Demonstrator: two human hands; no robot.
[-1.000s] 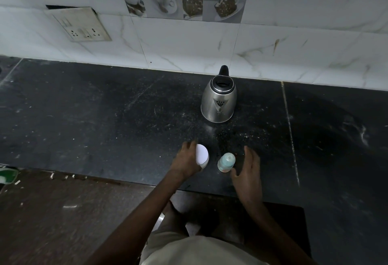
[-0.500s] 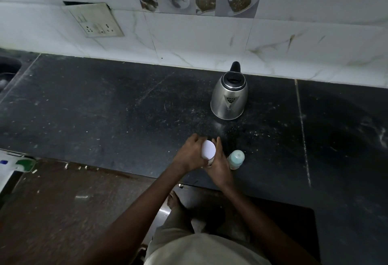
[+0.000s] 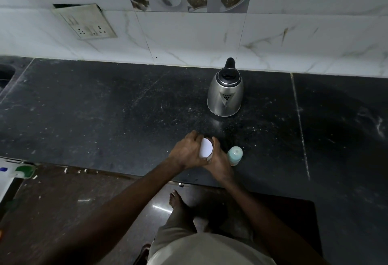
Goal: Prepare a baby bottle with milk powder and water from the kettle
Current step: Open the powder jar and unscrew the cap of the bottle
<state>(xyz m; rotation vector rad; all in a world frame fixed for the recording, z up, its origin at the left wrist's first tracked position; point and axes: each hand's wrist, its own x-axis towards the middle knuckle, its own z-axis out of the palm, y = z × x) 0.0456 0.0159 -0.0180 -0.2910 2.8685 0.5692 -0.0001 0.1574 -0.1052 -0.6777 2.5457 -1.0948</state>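
Note:
A small container with a white round lid (image 3: 206,148) stands near the front edge of the black counter (image 3: 117,113); its body is hidden by my hands. My left hand (image 3: 186,153) wraps it from the left. My right hand (image 3: 218,163) grips it from the right and below. Just to the right stands the baby bottle (image 3: 235,155) with a pale green cap, upright and untouched. The steel kettle (image 3: 225,94) with a black handle sits farther back, near the wall, spout side facing me.
A tiled wall with a switch and socket plate (image 3: 88,22) rises behind the counter. A sink edge (image 3: 6,74) shows at far left. A white and green object (image 3: 19,171) lies at the left, below the counter edge. My bare foot (image 3: 177,200) is on the floor.
My right hand moved left from beside the bottle and closed on the white-lidded container, joining my left hand. The camera view shifted left and slightly down.

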